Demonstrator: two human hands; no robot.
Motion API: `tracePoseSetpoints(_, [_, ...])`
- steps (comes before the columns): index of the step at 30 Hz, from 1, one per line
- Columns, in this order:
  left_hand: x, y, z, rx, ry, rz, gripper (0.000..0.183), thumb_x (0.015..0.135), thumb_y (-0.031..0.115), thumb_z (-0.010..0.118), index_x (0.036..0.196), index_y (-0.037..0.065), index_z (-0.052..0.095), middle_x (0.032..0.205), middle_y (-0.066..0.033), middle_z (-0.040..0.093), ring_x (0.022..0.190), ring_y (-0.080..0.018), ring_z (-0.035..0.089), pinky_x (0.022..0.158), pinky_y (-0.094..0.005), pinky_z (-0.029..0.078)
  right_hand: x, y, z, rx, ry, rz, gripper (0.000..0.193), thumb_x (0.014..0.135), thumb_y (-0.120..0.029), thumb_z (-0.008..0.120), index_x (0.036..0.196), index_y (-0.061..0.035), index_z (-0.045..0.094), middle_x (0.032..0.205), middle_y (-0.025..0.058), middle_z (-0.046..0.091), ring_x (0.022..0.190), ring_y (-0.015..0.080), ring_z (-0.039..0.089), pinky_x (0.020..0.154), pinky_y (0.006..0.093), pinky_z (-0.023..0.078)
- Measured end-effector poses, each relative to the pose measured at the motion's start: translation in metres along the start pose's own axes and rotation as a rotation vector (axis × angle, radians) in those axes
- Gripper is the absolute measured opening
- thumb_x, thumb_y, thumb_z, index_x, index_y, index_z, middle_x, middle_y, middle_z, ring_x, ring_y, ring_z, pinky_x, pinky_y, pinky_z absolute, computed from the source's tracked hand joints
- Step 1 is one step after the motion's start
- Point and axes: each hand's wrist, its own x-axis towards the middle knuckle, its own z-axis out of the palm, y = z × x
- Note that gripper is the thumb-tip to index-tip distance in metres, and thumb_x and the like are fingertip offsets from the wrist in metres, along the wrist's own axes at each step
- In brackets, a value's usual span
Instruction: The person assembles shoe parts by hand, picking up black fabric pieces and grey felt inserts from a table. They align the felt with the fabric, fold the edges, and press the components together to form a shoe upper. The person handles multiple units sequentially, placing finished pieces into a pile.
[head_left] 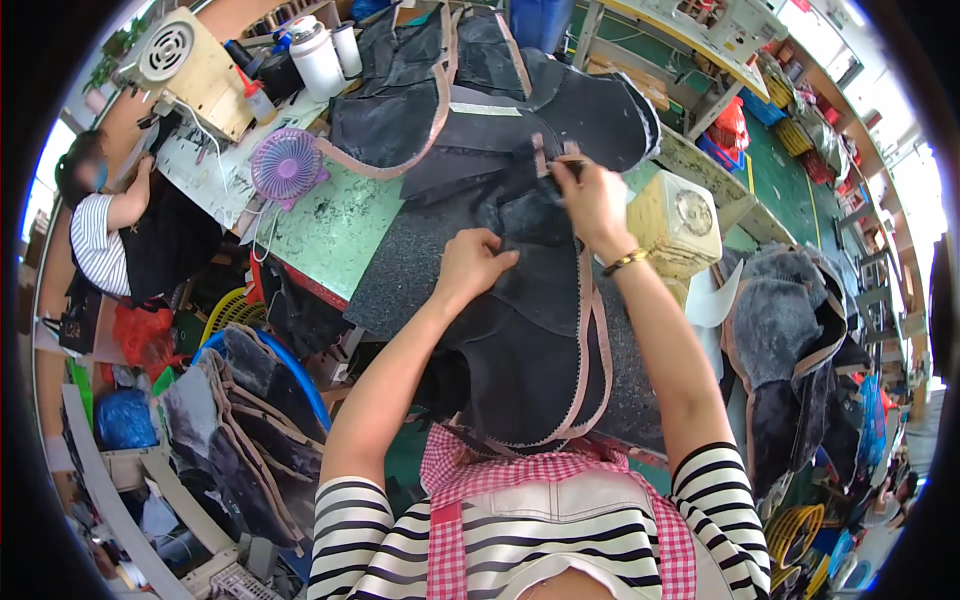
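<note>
A dark panel of fabric or leather with pale pink zigzag-edged trim [540, 370] lies across the grey speckled work surface and hangs down against my apron. My left hand [475, 268] rests on the panel's left side, thumb and forefinger apart, pressing it down. Farther up and to the right, my right hand [598, 205] is closed, fingertips together at a bunched, dark part of the work. Beside those fingertips is a small dark thing with a pale pink piece [540, 158]; it is blurred, and I cannot tell what it is.
More dark pieces with pink trim [400, 120] are heaped at the far side. A purple fan [288, 165] and white bottle [315, 60] stand left; a cream machine head [675, 225] is right. Trimmed pieces hang at both sides. A person [110, 220] sits far left.
</note>
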Motion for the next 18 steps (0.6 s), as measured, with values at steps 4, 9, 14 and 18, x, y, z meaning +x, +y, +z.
tracePoseSetpoints(4, [0.001,-0.006,0.004,-0.038,0.017,-0.032,0.032,0.071,0.025,0.080,0.085,-0.002,0.069,0.061,-0.0064,0.062,0.056,-0.0126,0.057,0.053,-0.0295,0.043,0.005,0.033,-0.022,0.287,-0.208,0.092,0.023,0.083,-0.026,0.065,0.089,-0.0054,0.073,0.068,0.0137,0.066,0.063,0.0221,0.066,0.061,0.0330,0.051])
tracePoseSetpoints(9, [-0.004,-0.003,0.015,0.018,0.151,0.139,0.023,0.076,0.019,0.076,0.080,0.000,0.065,0.058,-0.0086,0.060,0.051,-0.0171,0.057,0.051,-0.0312,0.043,-0.099,0.019,-0.077,0.601,-0.428,0.082,0.017,0.079,-0.013,0.063,0.080,0.0034,0.068,0.068,0.0090,0.065,0.064,0.0127,0.061,0.059,0.0280,0.049])
tracePoseSetpoints(14, [-0.001,0.016,0.019,0.016,0.240,0.299,0.022,0.081,0.018,0.073,0.078,0.000,0.060,0.055,-0.0085,0.056,0.046,-0.0173,0.052,0.048,-0.0324,0.040,-0.209,-0.019,-0.107,0.581,-0.485,-0.294,0.015,0.068,-0.009,0.071,0.082,-0.0022,0.067,0.082,0.0125,0.067,0.076,0.0302,0.065,0.067,0.0369,0.053])
tracePoseSetpoints(18, [0.027,0.026,0.008,0.008,0.334,0.409,0.022,0.084,0.020,0.071,0.083,0.001,0.059,0.056,-0.0082,0.056,0.048,-0.0170,0.052,0.049,-0.0324,0.039,-0.181,-0.013,-0.148,0.585,-0.371,-0.044,0.013,0.076,-0.008,0.068,0.085,0.0013,0.068,0.076,0.0138,0.067,0.067,0.0264,0.065,0.064,0.0309,0.052])
